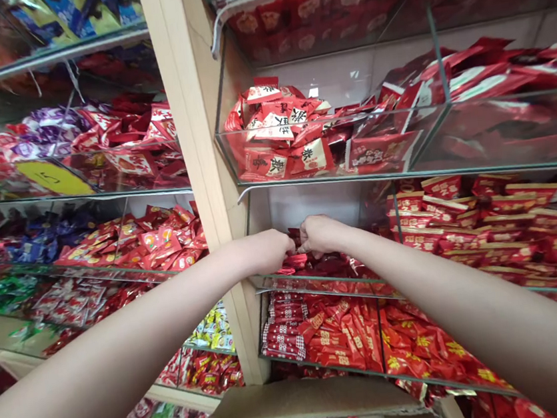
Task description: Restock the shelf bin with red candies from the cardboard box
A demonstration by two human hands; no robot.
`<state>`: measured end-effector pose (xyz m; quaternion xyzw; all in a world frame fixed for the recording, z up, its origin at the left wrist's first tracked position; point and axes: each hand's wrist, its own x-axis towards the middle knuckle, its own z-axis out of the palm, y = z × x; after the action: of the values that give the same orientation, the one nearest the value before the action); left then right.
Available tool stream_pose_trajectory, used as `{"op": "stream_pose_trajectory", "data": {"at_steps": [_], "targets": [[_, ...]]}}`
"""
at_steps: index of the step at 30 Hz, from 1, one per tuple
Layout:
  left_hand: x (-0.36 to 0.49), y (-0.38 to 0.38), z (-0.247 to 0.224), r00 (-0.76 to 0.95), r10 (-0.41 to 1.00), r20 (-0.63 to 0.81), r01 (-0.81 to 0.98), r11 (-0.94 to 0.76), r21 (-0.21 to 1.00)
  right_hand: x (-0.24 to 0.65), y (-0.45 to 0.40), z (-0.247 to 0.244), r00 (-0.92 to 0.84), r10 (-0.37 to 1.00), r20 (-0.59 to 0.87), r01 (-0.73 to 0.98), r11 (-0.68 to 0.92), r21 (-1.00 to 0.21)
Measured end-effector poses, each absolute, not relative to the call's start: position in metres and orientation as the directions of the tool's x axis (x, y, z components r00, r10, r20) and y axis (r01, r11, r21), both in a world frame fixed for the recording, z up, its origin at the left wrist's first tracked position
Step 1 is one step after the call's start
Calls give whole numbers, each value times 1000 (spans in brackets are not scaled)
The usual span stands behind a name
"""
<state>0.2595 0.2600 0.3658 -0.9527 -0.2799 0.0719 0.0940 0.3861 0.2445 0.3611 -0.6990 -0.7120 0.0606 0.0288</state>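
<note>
**Fingers of both hands curled into a bin of red candies**

Fingers of the left hand (269, 250) are bent inward over a small heap of dark red wrapped candies (300, 260), and the right hand (322, 233) meets it from the other side — knuckles up, fingertips tucked down among the same wrappers. Both hands are closed around candies, though how many each one grips cannot be told, since the fingertips are hidden behind the knuckles. The candies lie in a glass bin (317, 284) on the middle shelf, just right of the pale wooden post (201, 144), and that bin looks only thinly filled.

Above it sits a glass bin with red and white packets (280, 138); to its right, stacked red bars (485, 219). Below, red and gold sachets (363, 333) fill another bin. Left of the post — orange-red sweets (136, 242) and purple ones (47, 124). An open cardboard box (305, 400) of red candies stands at the bottom edge, beneath the forearms
</note>
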Motion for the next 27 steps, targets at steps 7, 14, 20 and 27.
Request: {"op": "stream_pose_trajectory", "data": {"at_steps": [7,14,20,27], "targets": [[266,257,374,750,657,-80,619,-739,-265,397,251,347,-196,969,151,976,208,-68],[266,252,390,731,656,-189,596,-748,-293,406,232,353,-322,944,73,887,328,-325],[268,256,389,715,623,-316,545,-781,-306,406,234,346,-327,939,108,897,344,-279],[275,249,390,688,652,-320,495,-743,-450,417,234,342,-269,960,81,839,275,-470]]}}
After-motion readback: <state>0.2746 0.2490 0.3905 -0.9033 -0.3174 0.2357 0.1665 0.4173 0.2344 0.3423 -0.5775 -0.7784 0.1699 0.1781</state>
